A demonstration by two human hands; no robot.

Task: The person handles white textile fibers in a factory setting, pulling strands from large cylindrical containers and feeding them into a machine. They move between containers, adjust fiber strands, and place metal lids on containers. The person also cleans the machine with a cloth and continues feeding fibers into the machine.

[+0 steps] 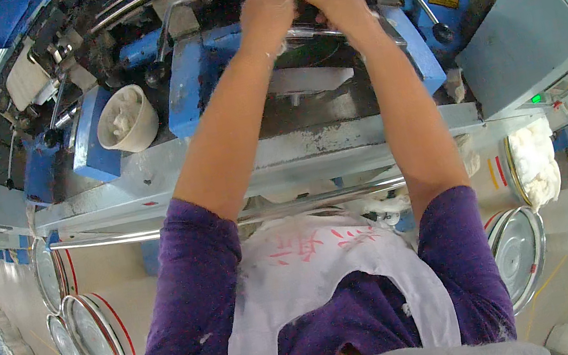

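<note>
White apron (pixel 314 277) over purple sleeves sits closest to the lens, both forearms running straight up from it to the top of the frame. Both hands meet at the upper middle of the blue machine (pixel 194 80), over a shiny horizontal roller bar (pixel 309 31). Left hand (pixel 266 11) is curled, fingers pinched shut on what looks like a wisp of white fibre at the bar. Right hand (pixel 340 5) is also curled, fingertips touching the left hand's; what it grips is too small to tell. Judgement: the step in hand is fine finger work on the fibre strand at the roller, likely joining or clearing it. The next move calls for a steady pinch and keeping fingers off the roller nip.

Pose: arms almost fully extended, elbows slightly bent, wrists tipped down, hands touching each other.

Outward: black-knobbed lever (pixel 424 6) just right of the hands, 1 more knob (pixel 154 73) to the left. White bowl-like can of fibre (pixel 126 119) sits on the machine, well left of the hands. Grey front ledge (pixel 151 183) crosses below. On the floor: round metal cans (pixel 90 334) left, another (pixel 519 255) right, and a can heaped with white fibre (pixel 534 164).
</note>
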